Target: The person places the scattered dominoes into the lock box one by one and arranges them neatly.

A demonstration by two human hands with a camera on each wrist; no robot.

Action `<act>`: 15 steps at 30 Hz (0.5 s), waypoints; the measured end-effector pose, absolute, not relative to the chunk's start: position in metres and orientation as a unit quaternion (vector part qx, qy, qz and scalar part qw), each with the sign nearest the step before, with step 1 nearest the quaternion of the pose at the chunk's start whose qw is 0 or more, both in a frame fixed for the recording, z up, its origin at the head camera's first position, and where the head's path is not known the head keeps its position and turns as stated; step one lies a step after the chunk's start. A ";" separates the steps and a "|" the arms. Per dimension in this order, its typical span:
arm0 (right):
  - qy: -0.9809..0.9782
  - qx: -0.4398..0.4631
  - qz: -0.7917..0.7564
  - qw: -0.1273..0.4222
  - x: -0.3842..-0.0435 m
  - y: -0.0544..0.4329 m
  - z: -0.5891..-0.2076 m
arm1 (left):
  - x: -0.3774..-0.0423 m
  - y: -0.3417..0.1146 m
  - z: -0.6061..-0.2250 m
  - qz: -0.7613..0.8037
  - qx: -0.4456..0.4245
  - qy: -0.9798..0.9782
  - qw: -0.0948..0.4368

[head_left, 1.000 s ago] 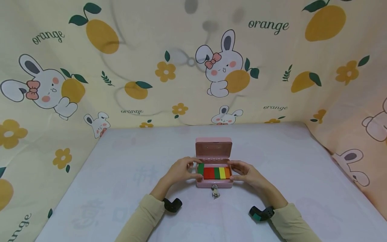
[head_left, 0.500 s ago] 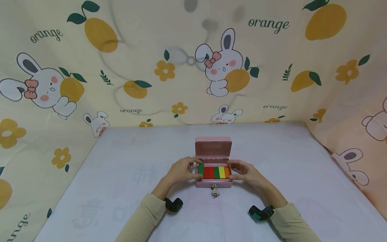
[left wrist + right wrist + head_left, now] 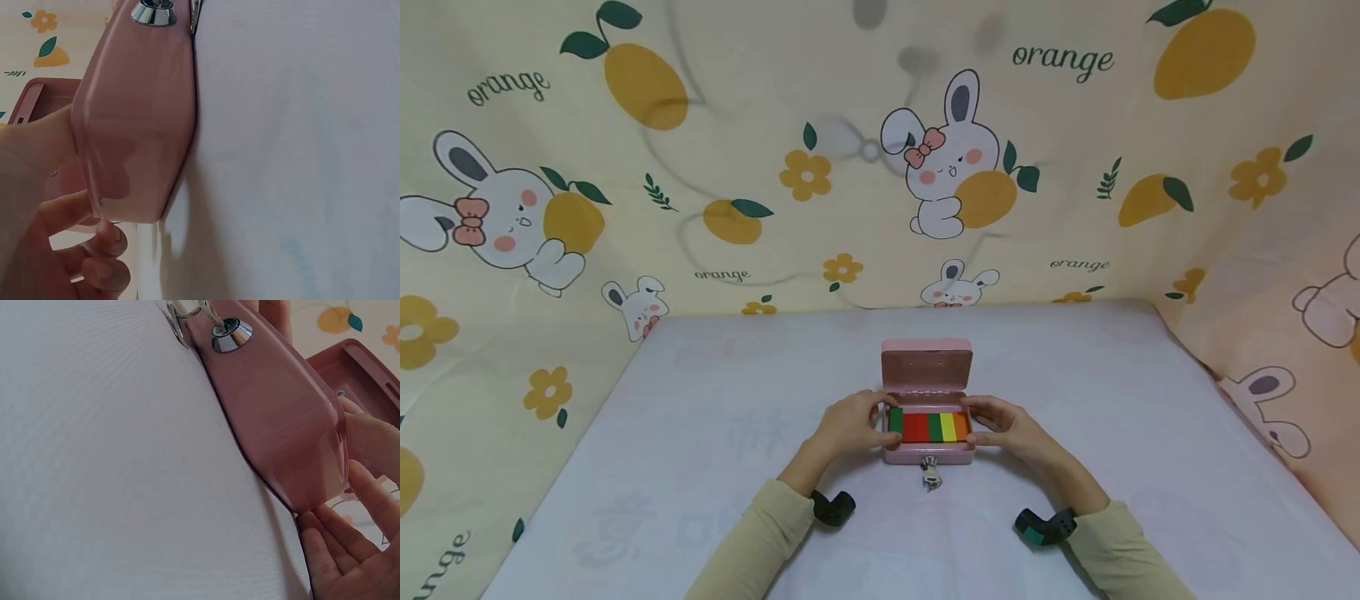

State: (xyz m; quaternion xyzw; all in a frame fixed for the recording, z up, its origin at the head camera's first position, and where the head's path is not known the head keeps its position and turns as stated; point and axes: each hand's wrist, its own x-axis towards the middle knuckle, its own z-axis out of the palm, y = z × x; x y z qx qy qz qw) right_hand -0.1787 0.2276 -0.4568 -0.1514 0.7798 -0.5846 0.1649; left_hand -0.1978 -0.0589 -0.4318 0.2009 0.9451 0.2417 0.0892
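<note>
A pink metal box (image 3: pixel 951 456) stands on the table with its lid (image 3: pixel 927 369) raised at the back. Inside lies a row of coloured blocks: a green block (image 3: pixel 896 419) at the left end, red (image 3: pixel 915 427), green (image 3: pixel 935 427), yellow (image 3: pixel 948 427), and an orange block (image 3: pixel 960 427) at the right. My left hand (image 3: pixel 847 425) reaches over the left wall, thumb and forefinger pinching the left green block. At the other end my right hand (image 3: pixel 1017 433) holds the orange block between thumb and forefinger. Both wrist views show the box's outer walls, which hide the blocks.
A key hangs from the silver lock (image 3: pixel 232 334) on the box's front, with a small charm (image 3: pixel 931 475) below it. The white tabletop (image 3: pixel 737 358) surrounds the box. Behind rises a cloth (image 3: pixel 850 208) printed with rabbits and oranges.
Both hands keep their places at the two ends of the row. The left green block sits slightly closer in line with its neighbours. The head view has shifted a little.
</note>
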 end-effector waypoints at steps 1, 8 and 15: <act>0.779 -0.152 -0.585 0.165 -0.179 0.228 -0.457 | -0.198 -0.059 -0.432 0.239 0.199 0.946 0.090; 0.780 -0.146 -0.585 0.166 -0.179 0.228 -0.459 | -0.196 -0.057 -0.432 0.231 0.192 0.949 0.096; 0.787 -0.141 -0.577 0.165 -0.179 0.227 -0.459 | -0.194 -0.056 -0.430 0.224 0.178 0.952 0.108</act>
